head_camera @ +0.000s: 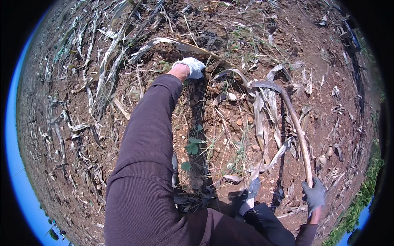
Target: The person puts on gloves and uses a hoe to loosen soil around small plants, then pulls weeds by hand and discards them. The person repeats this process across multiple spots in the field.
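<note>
My left hand, in a white knit glove, reaches forward low over the soil. Its fingers are curled and turned away, so whether they hold anything is hidden. Just beyond it arches a dry corn stalk with withered leaves. On the right, my right hand wears a glove with a grey palm and grips the lower end of a long wooden handle. A curved sickle blade tops that handle, pointing left above drooping dry corn leaves.
Brown stony soil is strewn with dry leaves and stalks. Green broad-leaved weeds and thin grass grow between my arms. A shoe rests near the bottom. Green plants line the right edge.
</note>
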`<state>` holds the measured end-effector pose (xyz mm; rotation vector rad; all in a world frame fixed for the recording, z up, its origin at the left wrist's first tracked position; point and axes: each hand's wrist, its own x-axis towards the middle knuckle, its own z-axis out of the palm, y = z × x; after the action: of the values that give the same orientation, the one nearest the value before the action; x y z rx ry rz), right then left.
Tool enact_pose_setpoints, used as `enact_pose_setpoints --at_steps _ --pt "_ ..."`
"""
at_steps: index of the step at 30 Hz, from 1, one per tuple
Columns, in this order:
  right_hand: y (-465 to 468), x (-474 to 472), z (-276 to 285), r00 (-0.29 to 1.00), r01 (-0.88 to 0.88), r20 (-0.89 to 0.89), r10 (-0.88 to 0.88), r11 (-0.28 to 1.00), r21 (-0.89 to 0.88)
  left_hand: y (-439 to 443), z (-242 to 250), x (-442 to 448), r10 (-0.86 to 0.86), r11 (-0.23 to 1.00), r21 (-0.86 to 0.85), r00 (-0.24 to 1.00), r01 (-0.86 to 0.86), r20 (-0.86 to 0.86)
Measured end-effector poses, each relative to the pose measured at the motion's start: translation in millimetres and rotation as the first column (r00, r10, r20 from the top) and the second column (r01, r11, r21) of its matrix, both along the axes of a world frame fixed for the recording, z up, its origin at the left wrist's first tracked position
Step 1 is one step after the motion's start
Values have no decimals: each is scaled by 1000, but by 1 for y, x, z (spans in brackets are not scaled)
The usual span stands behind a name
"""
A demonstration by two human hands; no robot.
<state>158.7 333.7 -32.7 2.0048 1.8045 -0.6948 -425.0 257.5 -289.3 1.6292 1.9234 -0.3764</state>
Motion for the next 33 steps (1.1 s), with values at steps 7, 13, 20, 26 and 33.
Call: enact_pose_setpoints --at_steps 7,13,20,26,33 --pt "-3 16 -7 997 -17 -70 16 1000 -12 -80 39 43 38 995 88 989 -52 145" --pt "-12 23 -4 986 -134 -95 137 990 30 -162 83 106 202 953 166 943 -252 266" --pt "-21 47 -2 986 -160 -35 161 987 25 -265 149 130 361 926 35 908 -376 211" --pt "-27 62 -2 955 -279 -87 283 959 54 -413 214 122 674 738 122 729 -663 -118" --pt "-33 85 -5 934 -356 35 355 932 63 -574 240 97 599 666 22 517 -746 -611"
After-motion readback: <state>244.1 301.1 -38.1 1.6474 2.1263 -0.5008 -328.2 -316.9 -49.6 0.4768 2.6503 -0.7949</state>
